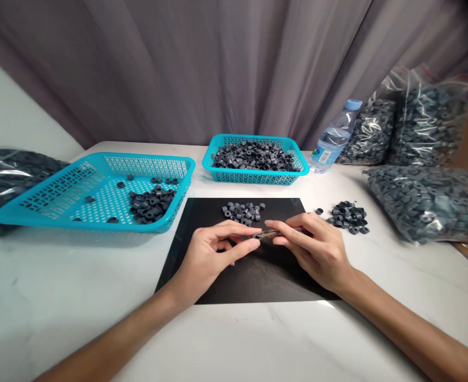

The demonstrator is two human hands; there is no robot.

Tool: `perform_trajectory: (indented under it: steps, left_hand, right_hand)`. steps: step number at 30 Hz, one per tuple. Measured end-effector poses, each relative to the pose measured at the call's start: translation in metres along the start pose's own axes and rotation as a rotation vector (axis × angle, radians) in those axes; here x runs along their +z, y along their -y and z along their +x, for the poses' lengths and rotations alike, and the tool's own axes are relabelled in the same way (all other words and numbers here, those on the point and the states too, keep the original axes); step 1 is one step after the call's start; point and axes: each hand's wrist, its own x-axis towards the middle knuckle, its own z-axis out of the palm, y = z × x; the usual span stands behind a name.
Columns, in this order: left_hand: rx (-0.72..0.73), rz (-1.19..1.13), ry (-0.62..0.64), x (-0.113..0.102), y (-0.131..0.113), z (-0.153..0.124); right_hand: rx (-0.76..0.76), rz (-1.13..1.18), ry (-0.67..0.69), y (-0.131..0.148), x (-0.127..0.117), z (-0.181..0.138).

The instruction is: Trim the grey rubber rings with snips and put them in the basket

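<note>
My left hand (212, 252) pinches a small dark grey ring-shaped piece (257, 236) between thumb and forefinger, above a black mat (234, 278). In my right hand (317, 244) is a slim craft knife (273, 232), its metal end pointing left and meeting the piece. How exactly the blade touches the ring is too small to make out. Just behind my fingers, a pile of the same grey rings (244, 212) lies on the mat. Another heap of rings (348, 216) sits on the white table, to the right of my right hand.
A large turquoise basket (98, 225) at left holds some rings; a smaller turquoise basket (253, 176) at the back is filled with them. Beside it leans a water bottle (333, 140). Bulging clear bags of grey pieces (429, 201) crowd the right, another bag (15, 170) the far left.
</note>
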Motion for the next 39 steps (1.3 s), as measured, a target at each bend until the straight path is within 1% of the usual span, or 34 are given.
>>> perform_trajectory:
  steps: [8,17,27,39]
  left_hand:
    - [-0.008,-0.010,-0.004,0.0005,0.0015,-0.0015]
    - [-0.046,-0.048,0.028,-0.0007,-0.0029,0.0002]
    - [-0.032,-0.050,0.052,-0.0009,-0.0030,0.0017]
    - [-0.048,-0.059,0.071,-0.0015,-0.0046,0.0010]
  right_hand:
    - [-0.016,-0.046,0.007,-0.0008,-0.0003,-0.0013]
    - [-0.027,-0.048,0.004,0.0004,-0.0014,0.0000]
    - [-0.061,-0.098,-0.007,0.0025,-0.0028,0.0012]
    - [-0.035,-0.029,-0.017,0.0035,-0.0038,0.0019]
